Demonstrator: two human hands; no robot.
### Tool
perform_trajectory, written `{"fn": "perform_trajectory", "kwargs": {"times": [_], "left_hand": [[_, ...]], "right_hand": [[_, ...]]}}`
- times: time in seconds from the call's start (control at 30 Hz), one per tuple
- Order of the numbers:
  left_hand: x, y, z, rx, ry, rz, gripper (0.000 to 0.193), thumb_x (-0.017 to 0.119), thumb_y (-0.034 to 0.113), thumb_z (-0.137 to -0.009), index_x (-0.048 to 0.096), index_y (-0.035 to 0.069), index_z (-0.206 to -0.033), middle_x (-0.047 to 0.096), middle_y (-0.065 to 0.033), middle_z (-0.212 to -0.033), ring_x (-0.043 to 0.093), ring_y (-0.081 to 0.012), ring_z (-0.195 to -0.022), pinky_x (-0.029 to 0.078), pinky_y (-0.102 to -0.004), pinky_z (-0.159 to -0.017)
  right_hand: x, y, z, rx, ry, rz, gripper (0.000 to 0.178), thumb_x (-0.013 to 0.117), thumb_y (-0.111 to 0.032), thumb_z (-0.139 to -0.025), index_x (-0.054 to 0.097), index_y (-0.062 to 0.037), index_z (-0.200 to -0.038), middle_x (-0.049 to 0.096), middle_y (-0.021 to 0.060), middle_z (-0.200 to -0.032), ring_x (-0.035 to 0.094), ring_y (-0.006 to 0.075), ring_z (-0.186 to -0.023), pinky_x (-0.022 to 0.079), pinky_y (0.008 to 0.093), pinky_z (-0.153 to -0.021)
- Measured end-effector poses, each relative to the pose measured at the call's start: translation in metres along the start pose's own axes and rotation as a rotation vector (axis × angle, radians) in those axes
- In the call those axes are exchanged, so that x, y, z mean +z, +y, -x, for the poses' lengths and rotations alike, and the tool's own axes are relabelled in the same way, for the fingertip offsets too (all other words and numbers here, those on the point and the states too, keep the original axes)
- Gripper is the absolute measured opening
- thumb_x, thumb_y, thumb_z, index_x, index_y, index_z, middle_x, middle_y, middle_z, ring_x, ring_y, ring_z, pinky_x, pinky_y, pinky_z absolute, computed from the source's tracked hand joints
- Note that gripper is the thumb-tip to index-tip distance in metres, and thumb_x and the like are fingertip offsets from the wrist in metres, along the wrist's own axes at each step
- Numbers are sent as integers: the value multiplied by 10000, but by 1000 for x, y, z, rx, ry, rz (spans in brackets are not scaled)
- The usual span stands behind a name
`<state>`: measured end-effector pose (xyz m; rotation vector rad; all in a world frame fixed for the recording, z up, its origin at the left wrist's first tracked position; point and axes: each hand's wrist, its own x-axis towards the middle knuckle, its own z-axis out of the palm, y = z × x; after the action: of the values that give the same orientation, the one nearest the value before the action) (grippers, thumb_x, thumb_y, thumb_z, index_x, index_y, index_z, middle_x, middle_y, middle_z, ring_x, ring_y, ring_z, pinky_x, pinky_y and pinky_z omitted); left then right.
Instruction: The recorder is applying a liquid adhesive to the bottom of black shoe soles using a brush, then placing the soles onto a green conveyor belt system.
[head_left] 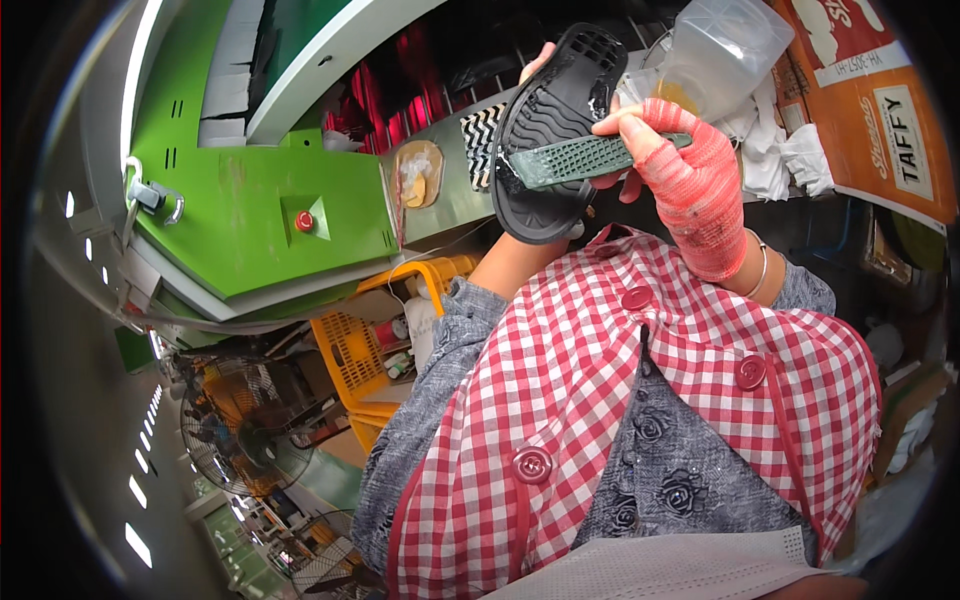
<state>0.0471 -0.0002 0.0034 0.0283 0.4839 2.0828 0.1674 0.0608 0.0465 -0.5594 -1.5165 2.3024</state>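
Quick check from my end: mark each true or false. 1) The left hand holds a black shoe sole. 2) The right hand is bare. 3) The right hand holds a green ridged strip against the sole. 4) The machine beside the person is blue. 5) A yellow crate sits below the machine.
1) True: the left hand grips the black shoe sole.
2) False: the right hand wears a red mesh wrap.
3) True: the green ridged strip lies across the sole.
4) False: the machine is green.
5) True: the yellow crate sits below it.
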Motion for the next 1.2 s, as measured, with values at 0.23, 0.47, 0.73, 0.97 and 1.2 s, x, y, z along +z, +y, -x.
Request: {"fn": "perform_trajectory", "kwargs": {"times": [0.23, 0.47, 0.73, 0.97, 1.2], "left_hand": [[-56, -26, -19, 411, -164, -501, 388, 531, 214, -876, 392, 54, -1201, 567, -93, -994, 585, -155, -857, 524, -272, -691], [-50, -21, 4, 304, -343, -1255, 241, 634, 102, -772, 517, 66, -980, 554, -51, -849, 581, -155, -705, 499, -246, -602], [-37, -10, 16, 283, -456, -1541, 436, 788, 231, -636, 560, 73, -972, 565, -38, -931, 548, -170, -889, 448, -295, -812], [-33, 0, 19, 11, -570, -1368, 501, 785, 120, -625, 558, 46, -1065, 593, -53, -1001, 560, -166, -921, 452, -268, -821], [-34, 5, 19, -65, -543, -1230, 523, 788, 30, -586, 563, 28, -1057, 598, -56, -998, 561, -161, -936, 461, -279, -832]], "right_hand": [[2, 1, -1, -151, -89, 124, 210, 498, -175, -899, 638, -19, -910, 601, 37, -796, 554, 74, -622, 410, 181, -531], [-11, -4, -20, -193, -211, 240, 191, 523, -173, -884, 637, -25, -920, 617, 43, -850, 598, 101, -651, 430, 180, -527], [-17, -20, -51, -153, -293, 360, 207, 540, -225, -880, 640, -50, -924, 632, 14, -875, 620, 83, -656, 402, 155, -501], [-18, -37, -64, 141, -349, 266, 230, 568, -219, -867, 619, -3, -926, 629, 41, -822, 581, 94, -657, 465, 197, -612], [-31, -31, -71, 120, -404, 287, 230, 582, -237, -862, 629, -21, -929, 627, 33, -835, 575, 88, -725, 468, 201, -650]]}}
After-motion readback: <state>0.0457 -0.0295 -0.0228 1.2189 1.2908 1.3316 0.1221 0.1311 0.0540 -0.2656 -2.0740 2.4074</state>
